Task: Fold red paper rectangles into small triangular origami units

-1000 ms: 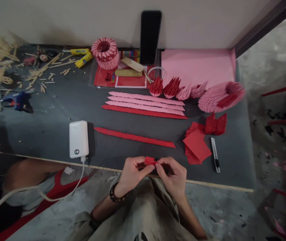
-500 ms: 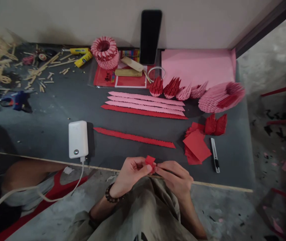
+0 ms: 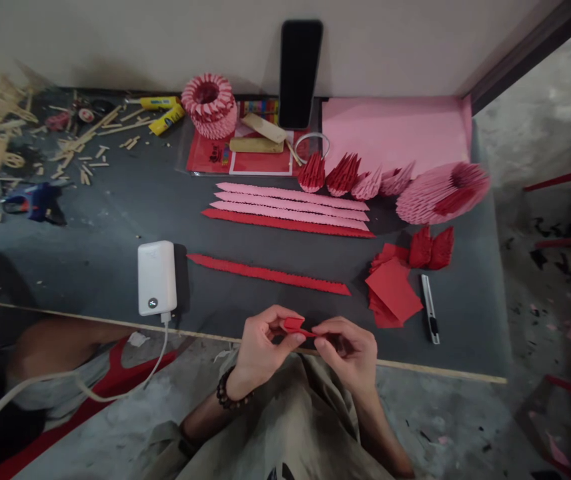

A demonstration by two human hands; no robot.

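Observation:
Between my hands, at the table's front edge, is a small folded piece of red paper [image 3: 293,325]. My left hand [image 3: 268,343] pinches its left side between thumb and fingers. The fingertips of my right hand [image 3: 348,350] grip its right end. Just beyond them lies a long red strip of interlocked folded paper [image 3: 268,274]. To the right, a loose stack of red paper slips [image 3: 393,290] rests beside a utility knife [image 3: 429,310]. Two red folded-paper bundles [image 3: 430,248] stand behind the stack.
Pink strips [image 3: 290,197] lie mid-table, with a pink folded-paper piece [image 3: 440,193] to their right. A phone [image 3: 300,73] leans on the wall. At left are a white power bank [image 3: 156,279] with a cable, a blue glue gun [image 3: 35,201] and scattered wood sticks. Another person's leg [image 3: 60,347] shows below.
The red paper has been turned from facing up to nearly edge-on, with a folded flap at its left. My right hand has shifted slightly left, its thumb now lower and apart from the fingers.

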